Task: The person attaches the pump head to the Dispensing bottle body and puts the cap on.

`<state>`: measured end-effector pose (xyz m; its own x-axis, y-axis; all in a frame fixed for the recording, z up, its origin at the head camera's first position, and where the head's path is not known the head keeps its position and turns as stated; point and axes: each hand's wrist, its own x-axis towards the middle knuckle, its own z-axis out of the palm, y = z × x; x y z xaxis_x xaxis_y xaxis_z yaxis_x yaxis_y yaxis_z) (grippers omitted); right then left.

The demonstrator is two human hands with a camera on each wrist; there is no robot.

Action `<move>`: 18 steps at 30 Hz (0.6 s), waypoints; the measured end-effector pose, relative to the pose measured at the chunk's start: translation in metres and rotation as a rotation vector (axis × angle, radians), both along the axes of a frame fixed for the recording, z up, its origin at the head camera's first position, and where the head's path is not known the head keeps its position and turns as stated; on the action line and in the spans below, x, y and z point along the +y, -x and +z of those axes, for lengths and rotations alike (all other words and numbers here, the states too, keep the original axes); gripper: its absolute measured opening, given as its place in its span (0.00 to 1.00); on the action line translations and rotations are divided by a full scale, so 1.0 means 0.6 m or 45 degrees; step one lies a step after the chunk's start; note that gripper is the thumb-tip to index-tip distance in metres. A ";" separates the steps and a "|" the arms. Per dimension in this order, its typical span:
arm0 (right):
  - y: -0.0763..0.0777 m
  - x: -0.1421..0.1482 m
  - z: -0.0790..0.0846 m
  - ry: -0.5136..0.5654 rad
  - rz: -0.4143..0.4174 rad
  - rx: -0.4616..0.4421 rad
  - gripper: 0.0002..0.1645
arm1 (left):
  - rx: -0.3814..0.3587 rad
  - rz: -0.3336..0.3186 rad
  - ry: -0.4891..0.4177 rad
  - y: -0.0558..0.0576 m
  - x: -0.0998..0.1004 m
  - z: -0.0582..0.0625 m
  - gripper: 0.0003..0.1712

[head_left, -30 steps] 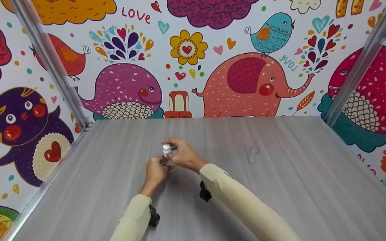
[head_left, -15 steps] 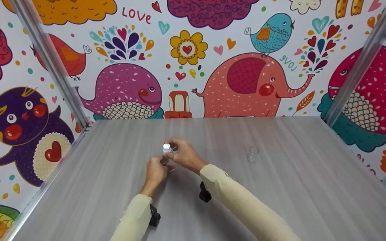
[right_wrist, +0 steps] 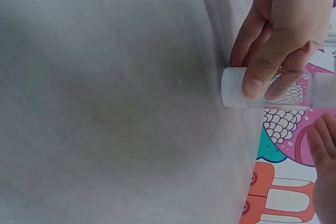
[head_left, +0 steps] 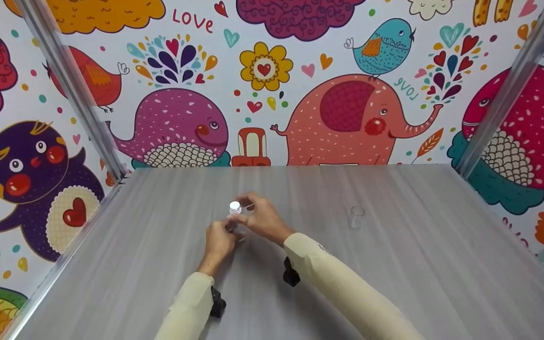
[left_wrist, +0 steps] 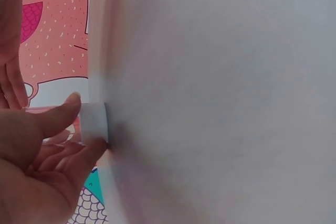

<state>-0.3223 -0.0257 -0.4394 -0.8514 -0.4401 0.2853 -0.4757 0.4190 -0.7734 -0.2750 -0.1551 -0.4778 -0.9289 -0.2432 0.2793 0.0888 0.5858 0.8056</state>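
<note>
A small clear bottle with a white base (right_wrist: 234,86) stands upright between my two hands. Its white top (head_left: 235,206) shows in the head view. My left hand (head_left: 218,242) grips it low, thumb and fingers on the clear wall and white base (left_wrist: 94,124) in the left wrist view. My right hand (head_left: 266,219) is at the upper end, its thumb and index finger curled around the white top. In the right wrist view, other right-hand fingers (right_wrist: 323,137) extend beside the bottle, while its upper end runs out of the frame.
A clear, open-topped cylinder like a small glass (head_left: 356,218) stands on the grey wood-grain table (head_left: 418,264), well to the right of my hands. Metal posts (head_left: 503,104) and cartoon-printed walls enclose the table's back and sides.
My right hand has turned slightly at the bottle's top, its fingers and wrist shifting a little. My left hand stays in place, and the glass cylinder has not moved.
</note>
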 end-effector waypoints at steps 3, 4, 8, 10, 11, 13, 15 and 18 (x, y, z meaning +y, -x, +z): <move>-0.003 0.001 0.004 0.050 0.010 -0.040 0.29 | 0.000 -0.003 -0.006 0.002 0.000 0.000 0.06; -0.005 0.001 0.007 0.057 0.016 -0.050 0.28 | 0.004 0.000 0.007 0.002 0.000 0.000 0.05; -0.007 -0.003 0.010 0.060 0.067 -0.034 0.27 | 0.022 0.008 0.066 0.004 -0.001 -0.003 0.05; -0.007 -0.005 0.010 0.044 0.090 -0.019 0.28 | 0.035 0.013 0.086 0.004 -0.002 -0.004 0.07; -0.007 -0.007 0.009 0.039 0.103 -0.013 0.28 | 0.038 0.013 0.093 0.004 -0.002 -0.004 0.07; -0.007 -0.008 0.005 0.038 0.125 -0.005 0.29 | 0.043 0.016 0.105 0.004 -0.003 -0.004 0.08; -0.006 -0.008 0.002 0.048 0.137 0.008 0.28 | 0.048 0.013 0.107 0.003 -0.003 -0.004 0.08; -0.005 -0.008 -0.001 0.073 0.145 0.038 0.26 | 0.039 0.004 0.096 0.003 -0.003 -0.002 0.10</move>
<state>-0.3191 -0.0303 -0.4400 -0.7875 -0.5158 0.3374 -0.5410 0.3163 -0.7793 -0.2767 -0.1569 -0.4788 -0.9190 -0.2233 0.3248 0.1106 0.6449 0.7563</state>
